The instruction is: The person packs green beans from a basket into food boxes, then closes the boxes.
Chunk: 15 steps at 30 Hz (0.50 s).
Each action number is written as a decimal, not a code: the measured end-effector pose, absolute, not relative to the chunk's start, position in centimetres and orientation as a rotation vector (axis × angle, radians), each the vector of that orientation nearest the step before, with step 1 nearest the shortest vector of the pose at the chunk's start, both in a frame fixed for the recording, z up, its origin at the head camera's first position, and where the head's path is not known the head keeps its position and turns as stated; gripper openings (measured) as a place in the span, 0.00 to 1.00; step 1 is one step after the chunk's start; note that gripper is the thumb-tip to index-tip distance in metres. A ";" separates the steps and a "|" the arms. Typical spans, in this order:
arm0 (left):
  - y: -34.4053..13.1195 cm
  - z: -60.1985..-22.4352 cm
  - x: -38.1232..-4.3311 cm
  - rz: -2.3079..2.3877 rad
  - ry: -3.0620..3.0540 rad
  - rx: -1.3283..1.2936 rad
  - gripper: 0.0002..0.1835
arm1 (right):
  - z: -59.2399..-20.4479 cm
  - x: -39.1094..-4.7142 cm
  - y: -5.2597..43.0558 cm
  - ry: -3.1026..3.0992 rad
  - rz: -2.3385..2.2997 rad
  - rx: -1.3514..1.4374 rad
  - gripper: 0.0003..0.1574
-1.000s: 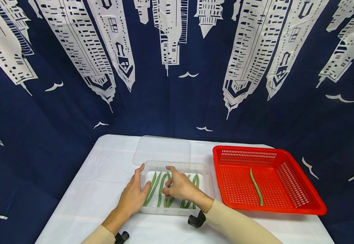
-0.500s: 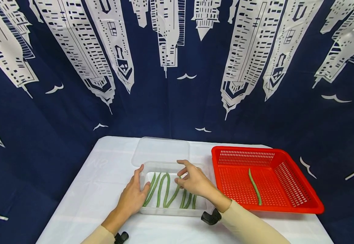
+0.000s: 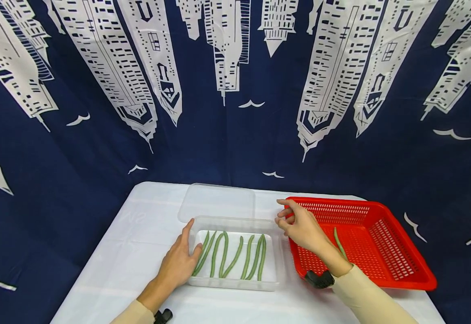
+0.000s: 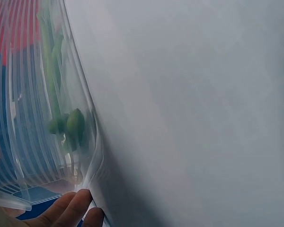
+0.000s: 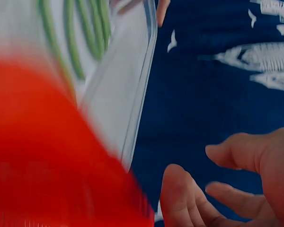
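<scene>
Several green beans lie side by side, slightly zigzagged, in a clear plastic container. My left hand rests along the container's left side with its fingers extended and its thumb at the rim; the left wrist view shows fingertips right at the clear wall. My right hand is over the left edge of a red plastic basket, fingers loosely bent and nothing between them. One more green bean lies in the basket, its lower part hidden behind the right wrist.
A clear flat lid lies behind the container on the white table. The red basket stands to the right of the container. A dark blue curtain with white building prints hangs behind the table.
My right hand has moved right, from over the beans in the container to the basket's left edge. The middle beans now lie spread apart. My left hand has stayed at the container's side.
</scene>
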State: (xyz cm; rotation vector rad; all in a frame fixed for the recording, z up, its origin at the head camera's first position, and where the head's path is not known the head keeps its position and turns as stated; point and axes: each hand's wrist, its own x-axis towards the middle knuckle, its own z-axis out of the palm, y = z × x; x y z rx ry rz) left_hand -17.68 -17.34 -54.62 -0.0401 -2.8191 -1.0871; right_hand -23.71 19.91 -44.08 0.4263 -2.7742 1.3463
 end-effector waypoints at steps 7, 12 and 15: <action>-17.5 -54.5 -17.6 -1.088 -2.804 -0.051 0.44 | -44.0 -25.2 25.5 -2.878 1.138 0.429 0.32; -17.6 -54.4 -17.7 -1.083 -2.796 -0.051 0.44 | -44.2 -25.9 29.3 -2.956 1.125 0.462 0.33; -17.6 -54.5 -17.7 -1.087 -2.795 -0.047 0.44 | -44.3 -26.5 31.6 -3.007 1.071 0.513 0.35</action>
